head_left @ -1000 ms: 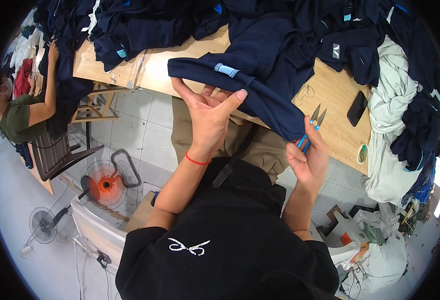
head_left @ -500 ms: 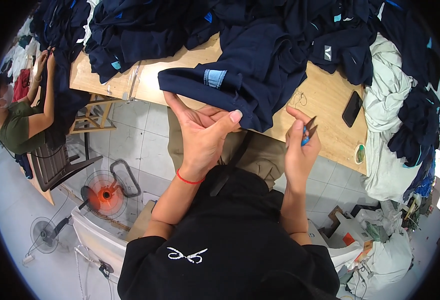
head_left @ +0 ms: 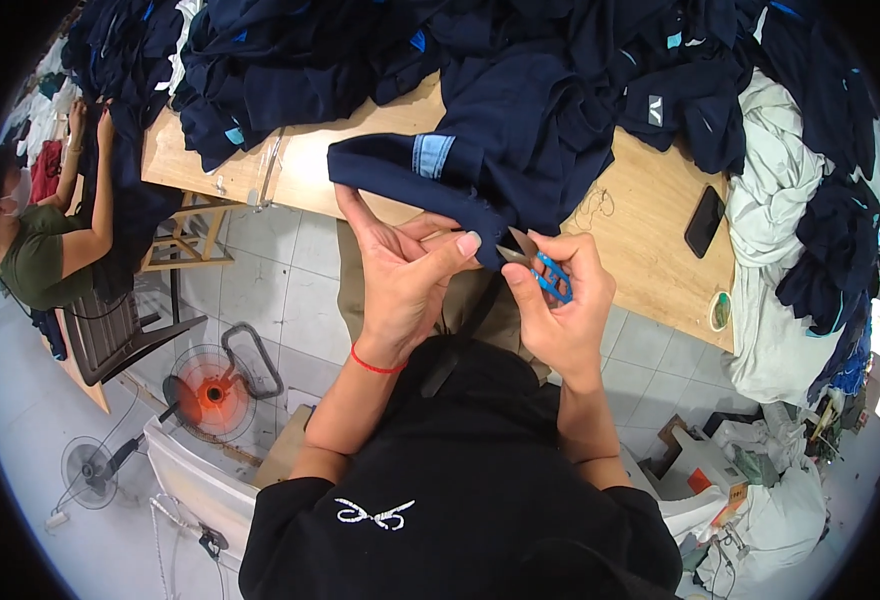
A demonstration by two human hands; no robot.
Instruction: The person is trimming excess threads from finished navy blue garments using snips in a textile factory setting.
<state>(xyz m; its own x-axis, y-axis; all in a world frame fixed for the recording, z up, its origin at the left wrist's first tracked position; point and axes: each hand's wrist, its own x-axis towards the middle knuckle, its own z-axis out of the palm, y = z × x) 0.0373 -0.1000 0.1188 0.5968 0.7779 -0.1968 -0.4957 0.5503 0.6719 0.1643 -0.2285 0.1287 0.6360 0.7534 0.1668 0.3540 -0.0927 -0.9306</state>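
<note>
A navy garment (head_left: 530, 130) lies over the front edge of the wooden table, its hem band stretched toward me with a light blue patch (head_left: 432, 157) on it. My left hand (head_left: 405, 265) grips that band, thumb on top and fingers spread underneath. In my right hand (head_left: 572, 300) are small thread snips (head_left: 552, 277) with blue handles. Their metal blades are parted and point left, at the garment's edge just right of my left thumb. Whether a thread lies between the blades is too small to tell.
Heaps of navy garments (head_left: 290, 60) cover the table's (head_left: 660, 240) far side. A black phone (head_left: 704, 221) and loose thread lie on the right; pale cloth (head_left: 770, 200) hangs beyond. At far left a co-worker (head_left: 55, 240) handles dark cloth. Fans (head_left: 215, 392) stand on the floor.
My right hand has moved left and turned, bringing the snips from beside the garment to its edge. The left hand and the held band have shifted slightly right.
</note>
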